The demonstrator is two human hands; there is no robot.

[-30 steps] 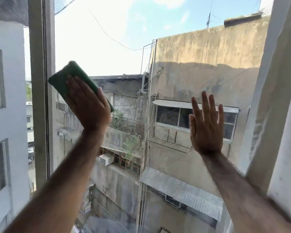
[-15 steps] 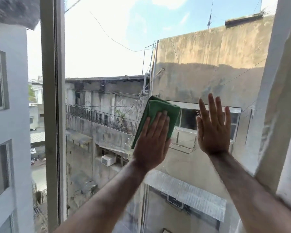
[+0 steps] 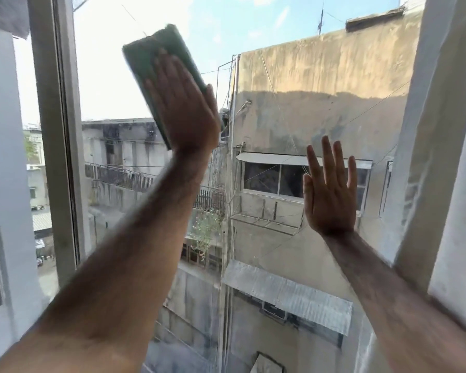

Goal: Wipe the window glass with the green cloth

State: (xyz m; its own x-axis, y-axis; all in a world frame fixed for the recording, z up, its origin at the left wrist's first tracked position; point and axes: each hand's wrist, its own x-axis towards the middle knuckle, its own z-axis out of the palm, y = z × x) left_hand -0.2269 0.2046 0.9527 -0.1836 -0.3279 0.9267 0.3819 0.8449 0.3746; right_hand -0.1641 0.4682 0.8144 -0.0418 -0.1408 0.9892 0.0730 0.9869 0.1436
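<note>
The window glass [image 3: 280, 103] fills the middle of the view, with buildings and sky behind it. A folded green cloth [image 3: 148, 63] is pressed flat against the upper part of the pane under my left hand [image 3: 186, 106], whose palm and fingers cover its lower right half. The cloth and hand are blurred with motion. My right hand [image 3: 330, 192] rests flat on the glass lower right, fingers spread, holding nothing.
A grey vertical window frame [image 3: 57, 130] bounds the pane on the left. A white wall and reveal [image 3: 447, 157] close it on the right. Beyond the glass stand weathered concrete buildings with awnings and a railing.
My left hand has swept the cloth from the pane's centre up and to the left, after first crossing from the left edge. The right hand stays planted on the glass.
</note>
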